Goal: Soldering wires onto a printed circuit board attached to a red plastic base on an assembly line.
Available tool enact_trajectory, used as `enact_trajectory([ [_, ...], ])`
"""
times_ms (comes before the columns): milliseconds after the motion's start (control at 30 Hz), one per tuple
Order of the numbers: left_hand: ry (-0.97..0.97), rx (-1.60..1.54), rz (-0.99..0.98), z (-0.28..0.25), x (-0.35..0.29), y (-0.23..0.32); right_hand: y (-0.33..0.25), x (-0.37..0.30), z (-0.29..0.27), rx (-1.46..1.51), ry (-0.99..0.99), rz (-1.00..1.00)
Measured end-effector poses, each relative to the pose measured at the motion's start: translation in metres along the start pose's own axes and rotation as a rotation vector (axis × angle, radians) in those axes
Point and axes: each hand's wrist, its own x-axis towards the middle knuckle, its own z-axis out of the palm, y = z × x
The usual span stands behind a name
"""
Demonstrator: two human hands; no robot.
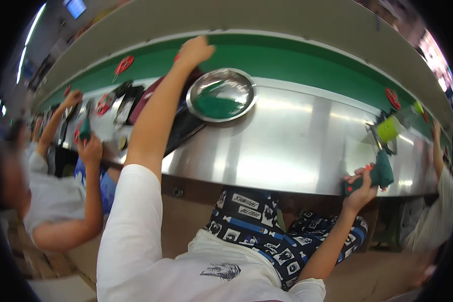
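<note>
Left hand (195, 50): reaching out over the green belt (297, 60), grip half-open, holding nothing visible.
Right hand (360, 189): clutching the green power tool (380, 173) firmly.
Handling: looking stiff, weighty; best gripped by its handle.

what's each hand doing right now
Left hand: reaching out to the green belt, fingers curled; whether it grips anything cannot be told.
Right hand: closed around a green power tool.
</note>
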Motion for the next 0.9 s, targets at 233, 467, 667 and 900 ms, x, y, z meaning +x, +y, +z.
enact_trajectory([
  [233, -0.157, -0.065, 0.195, 0.086, 0.062, -0.12, -0.006, -0.001, -0.009, 0.15, 0.023, 0.134],
  [467, -0.293, -0.351, -0.055, 0.092, 0.072, -0.042, -0.011, 0.003, -0.027, 0.159, 0.028, 0.111],
  [667, -0.202, -0.653, 0.379, 0.034, 0.05, 0.085, 0.001, 0.012, -0.025, 0.181, -0.003, 0.136],
  [900, -0.303, -0.763, 0.733, -0.038, -0.068, 0.21, -0.005, 0.012, -0.02, 0.23, 0.029, 0.166],
])
